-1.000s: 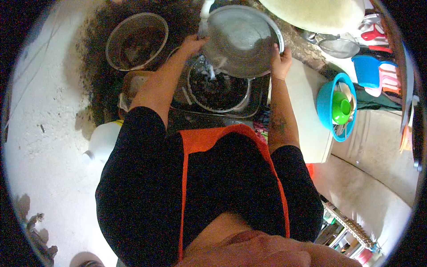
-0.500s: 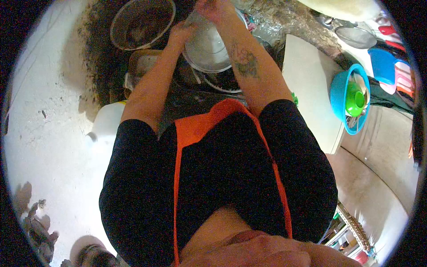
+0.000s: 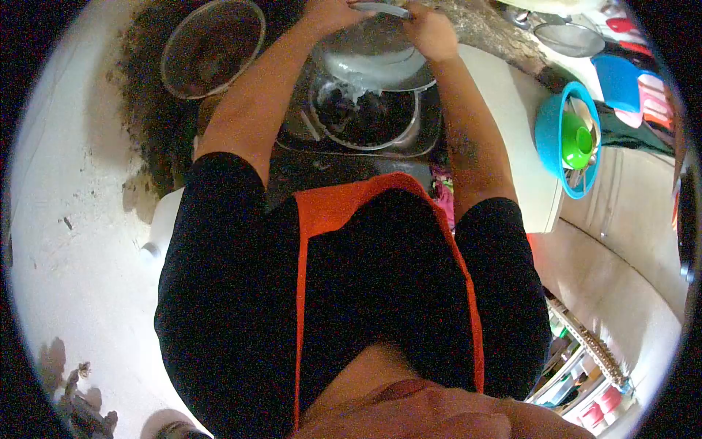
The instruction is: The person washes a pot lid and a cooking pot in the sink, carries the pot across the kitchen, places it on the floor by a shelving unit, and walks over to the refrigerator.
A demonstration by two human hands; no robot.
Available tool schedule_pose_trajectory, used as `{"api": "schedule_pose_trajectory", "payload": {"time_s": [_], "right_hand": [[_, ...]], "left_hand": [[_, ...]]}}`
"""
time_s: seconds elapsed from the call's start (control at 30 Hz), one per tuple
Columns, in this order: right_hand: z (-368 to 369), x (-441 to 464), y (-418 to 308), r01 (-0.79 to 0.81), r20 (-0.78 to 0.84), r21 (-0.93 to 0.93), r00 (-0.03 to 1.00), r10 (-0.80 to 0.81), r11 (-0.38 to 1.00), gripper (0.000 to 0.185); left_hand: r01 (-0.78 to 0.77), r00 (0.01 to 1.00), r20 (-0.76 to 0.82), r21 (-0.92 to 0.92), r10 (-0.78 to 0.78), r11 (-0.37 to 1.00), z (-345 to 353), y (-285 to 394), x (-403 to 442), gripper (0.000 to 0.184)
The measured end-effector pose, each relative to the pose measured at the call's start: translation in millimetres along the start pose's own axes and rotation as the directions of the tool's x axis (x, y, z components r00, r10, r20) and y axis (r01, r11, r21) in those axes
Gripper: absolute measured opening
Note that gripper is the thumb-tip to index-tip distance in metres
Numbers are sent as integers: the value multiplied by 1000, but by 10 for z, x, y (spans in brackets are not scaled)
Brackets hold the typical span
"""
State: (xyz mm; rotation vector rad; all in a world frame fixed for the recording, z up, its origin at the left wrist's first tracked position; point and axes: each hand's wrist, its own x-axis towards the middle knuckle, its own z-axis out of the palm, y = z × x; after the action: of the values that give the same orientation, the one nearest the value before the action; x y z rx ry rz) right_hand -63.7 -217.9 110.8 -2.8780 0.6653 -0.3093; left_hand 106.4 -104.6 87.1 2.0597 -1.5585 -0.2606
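Under the tap end of the sink [image 3: 431, 139], I hold a wide, shiny metal pot [image 3: 373, 47] tilted toward me. Whitish water [image 3: 356, 88] spills over its near edge into a round container [image 3: 365, 139] with a pale rim, standing in the sink with dark contents. My left hand [image 3: 329, 16] is closed on the pot's far left side, near a grey curved rim or handle [image 3: 382, 9]. On the right side, my right hand [image 3: 433, 35] has its fingers wrapped round the edge. The fingertips of both hands are partly hidden or cut off by the frame.
A large round pan [image 3: 213, 47] leans at the left by the stained wall. On the right, a pale counter [image 3: 497, 132] bears a blue basin [image 3: 548, 139] with a green cup [image 3: 578, 148]. A strainer [image 3: 569, 40] and a blue container [image 3: 616, 82] lie beyond.
The metal pot has tilted toward me and water now pours from it. My right hand has moved right and down to the pot's side; my left hand has shifted up and right.
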Motion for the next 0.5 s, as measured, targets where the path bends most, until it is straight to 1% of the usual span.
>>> {"api": "schedule_pose_trajectory", "payload": {"time_s": [0.03, 0.07, 0.1, 0.13, 0.17, 0.2, 0.23, 0.27, 0.3, 0.33, 0.37, 0.4, 0.43, 0.47, 0.5], "right_hand": [[-103, -152, -12, -107, -159, 72, 980, 117, 992, 30], [-158, -270, 1, -112, -164, 68, 979, 122, 991, 30], [-152, -420, 22, -257, -186, 339, 925, 332, 905, 29], [-123, -554, 99, -359, -147, 581, 837, 528, 731, 28], [39, -658, 282, -363, -147, 579, 834, 531, 730, 28], [302, -750, 515, -345, -134, 734, 772, 621, 586, 27], [263, -769, 440, -299, -98, 857, 704, 703, 419, 27], [238, -832, 334, -338, 0, 902, 623, 782, 269, 29], [313, -837, 329, -338, 1, 903, 620, 784, 266, 29], [510, -848, 394, -326, 126, 940, 603, 788, 99, 31], [743, -837, 485, -306, 248, 949, 588, 770, -72, 33], [1040, -792, 644, -449, 261, 893, 583, 770, 37, 39], [1006, -769, 576, -442, 256, 896, 580, 773, 35, 39], [945, -698, 386, -465, -137, 678, 681, 719, 569, 42], [911, -604, 191, -403, -422, 204, 786, 452, 892, 45]], "left_hand": [[90, 994, -69, 9, -90, 996, 183, -173, 78, 51], [189, 976, -113, -11, -189, 982, 351, -351, 102, 52], [261, 954, -140, -45, -265, 964, 530, -529, 55, 53], [295, 945, -116, -103, -306, 950, 654, -630, -17, 53], [330, 933, -92, -160, -347, 930, 770, -723, -93, 54], [403, 903, -42, -262, -428, 877, 843, -767, -146, 56], [403, 904, -37, -259, -426, 878, 885, -713, -222, 56], [569, 797, 124, -483, -591, 665, 934, -648, -330, 56], [683, 661, 320, -630, -679, 369, 961, -580, -437, 57], [683, 664, 321, -627, -676, 373, 998, -572, -542, 57], [541, 668, 354, -835, -654, 100, 1015, -595, -636, 58], [334, 683, 382, -921, -623, -198, 1001, -579, -705, 60], [337, 688, 380, -922, -618, -191, 880, -475, -756, 60], [378, 616, 368, -914, -697, -148, 664, -328, -817, 59], [422, 538, 345, -900, -769, -108, 528, -238, -879, 60]]}}
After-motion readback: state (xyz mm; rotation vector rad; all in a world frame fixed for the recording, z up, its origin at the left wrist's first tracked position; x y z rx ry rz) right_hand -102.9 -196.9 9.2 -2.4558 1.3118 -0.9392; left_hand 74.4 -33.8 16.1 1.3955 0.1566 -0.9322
